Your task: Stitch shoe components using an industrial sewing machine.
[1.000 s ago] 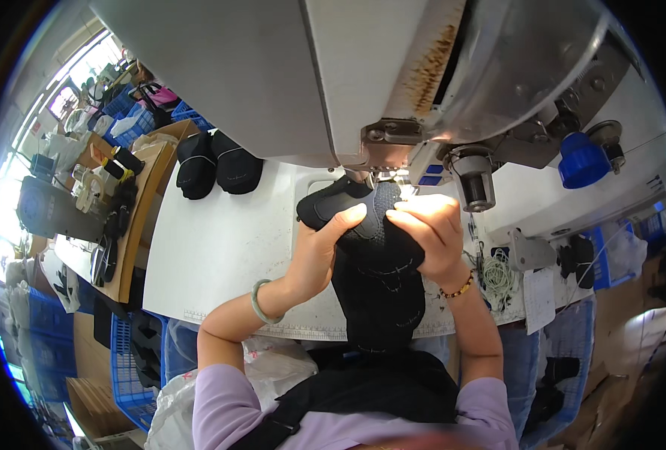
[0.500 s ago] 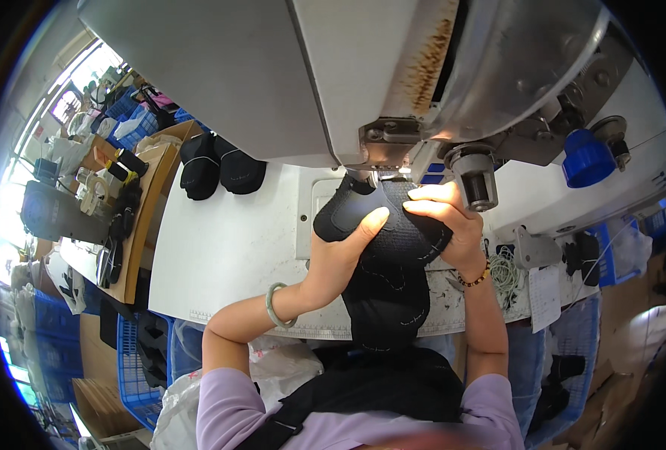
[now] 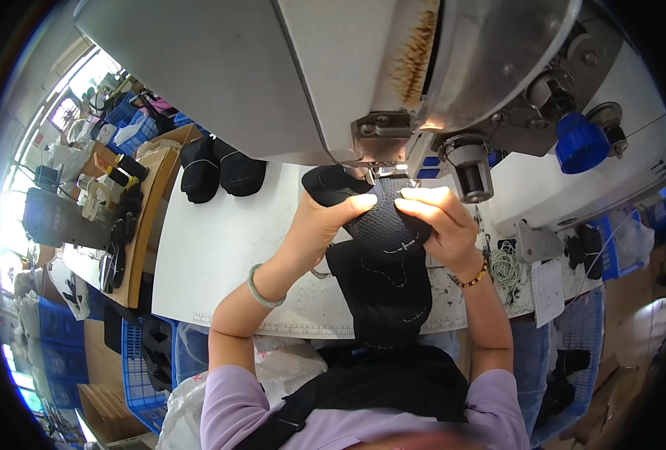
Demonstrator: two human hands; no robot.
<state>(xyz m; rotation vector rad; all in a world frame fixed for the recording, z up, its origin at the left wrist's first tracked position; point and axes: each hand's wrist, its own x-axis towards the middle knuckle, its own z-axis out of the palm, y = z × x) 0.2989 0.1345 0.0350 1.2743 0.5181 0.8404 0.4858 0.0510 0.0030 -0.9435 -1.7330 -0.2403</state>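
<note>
Under the presser foot of a large white sewing machine (image 3: 273, 82) lies a black mesh fabric piece (image 3: 381, 225), curved like a shoe upper. My left hand (image 3: 325, 225) grips its left side, thumb on top near the needle and the other fingers hidden beneath. On the right, my right hand (image 3: 445, 229) pinches the mesh close to the foot with thumb and fingers. Further black pieces (image 3: 385, 296) with pale stitch lines hang toward me from the held one, over the table's front edge. The needle tip is hard to make out.
Two stacks of black pieces (image 3: 224, 169) stand at the table's far left. A metal cylinder (image 3: 470, 169) and blue knob (image 3: 580, 142) project right of the needle. Tangled cord (image 3: 507, 270) and a paper sheet (image 3: 548, 292) lie right. Blue crates (image 3: 141, 367) flank me below.
The held piece has turned and shifted slightly left and up under the needle. Both hands have come closer together, the left moving up, while the hanging pieces have swung a little.
</note>
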